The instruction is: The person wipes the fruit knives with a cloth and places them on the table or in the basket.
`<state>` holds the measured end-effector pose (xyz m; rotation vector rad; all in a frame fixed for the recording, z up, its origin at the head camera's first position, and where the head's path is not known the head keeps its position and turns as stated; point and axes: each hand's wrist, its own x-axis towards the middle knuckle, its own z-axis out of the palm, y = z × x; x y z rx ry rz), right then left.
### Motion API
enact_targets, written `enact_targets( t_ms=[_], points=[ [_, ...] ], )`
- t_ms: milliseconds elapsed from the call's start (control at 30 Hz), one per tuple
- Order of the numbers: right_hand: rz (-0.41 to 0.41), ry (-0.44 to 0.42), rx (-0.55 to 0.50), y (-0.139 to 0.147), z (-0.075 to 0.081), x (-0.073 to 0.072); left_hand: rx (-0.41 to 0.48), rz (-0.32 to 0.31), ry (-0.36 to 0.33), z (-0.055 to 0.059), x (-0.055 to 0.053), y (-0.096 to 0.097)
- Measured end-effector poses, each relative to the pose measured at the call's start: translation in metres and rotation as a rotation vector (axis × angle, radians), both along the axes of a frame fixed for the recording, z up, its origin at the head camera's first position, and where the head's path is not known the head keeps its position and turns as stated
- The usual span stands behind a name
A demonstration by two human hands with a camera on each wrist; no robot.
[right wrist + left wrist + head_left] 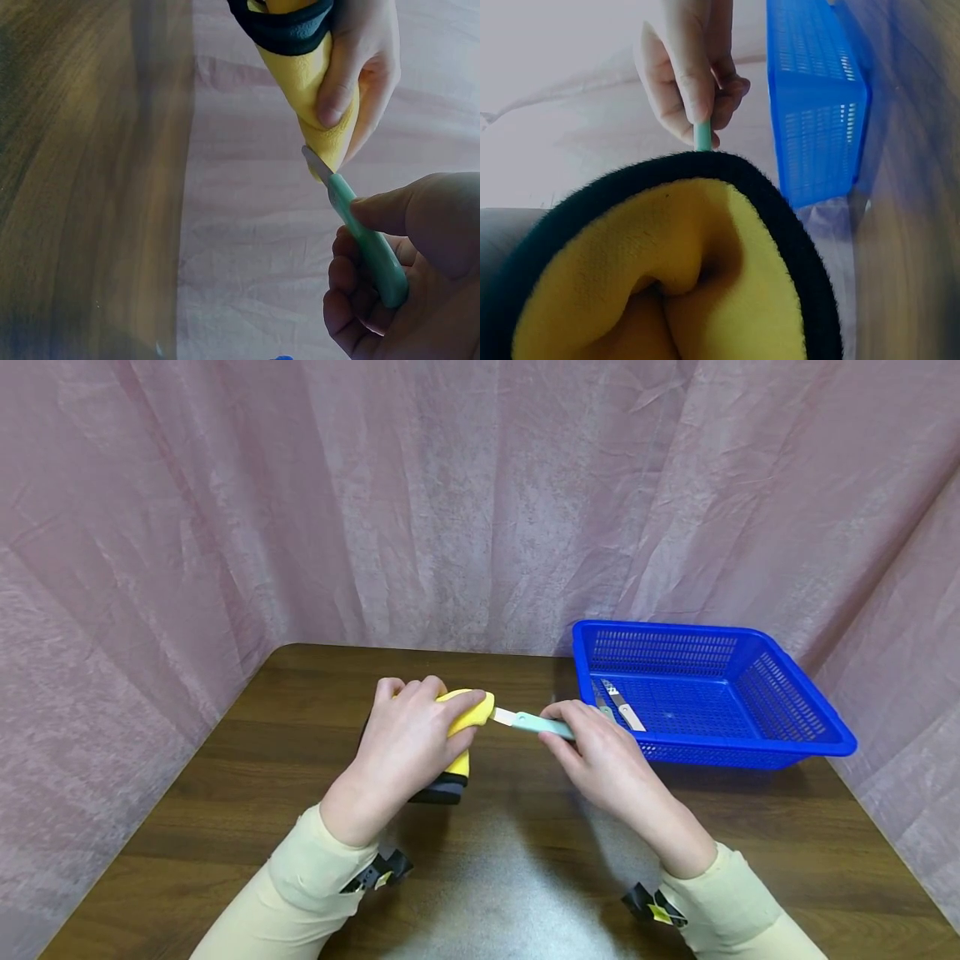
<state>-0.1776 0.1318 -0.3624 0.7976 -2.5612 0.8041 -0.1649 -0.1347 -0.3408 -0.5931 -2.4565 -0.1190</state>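
Observation:
My left hand grips a yellow cleaning cloth with a black edge, bunched and hanging down. Between finger and thumb a folded end of the cloth points toward the knife. A small knife with a mint-green handle is held in my right hand. In the right wrist view its blade lies against the cloth's tip, and my thumb presses on the handle. The cloth's drooping edge fills the lower part of the left wrist view and hides most of the knife there.
A blue plastic basket stands at the back right of the wooden table, just beyond my right hand. Inside it lie a knife with a cream handle and a green-handled one. Pink curtains hang behind.

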Motion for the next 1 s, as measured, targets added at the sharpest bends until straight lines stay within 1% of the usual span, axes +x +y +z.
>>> enact_targets(
  t_ms=[200, 467, 767, 1000],
  points=[
    [-0.005, -0.01, -0.001, 0.0, 0.001, 0.001, 0.015, 0.019, -0.019, 0.001, -0.003, -0.005],
    [-0.007, -0.009, 0.0, 0.001, 0.002, 0.001, 0.041, 0.046, -0.061, 0.002, -0.007, -0.013],
    [-0.005, -0.003, -0.006, 0.002, 0.003, 0.0, 0.056, 0.06, -0.07, 0.004, -0.01, -0.019],
    [-0.002, 0.002, -0.008, 0.003, 0.004, -0.001, 0.068, 0.086, -0.124, 0.008, -0.012, -0.027]
  ],
)
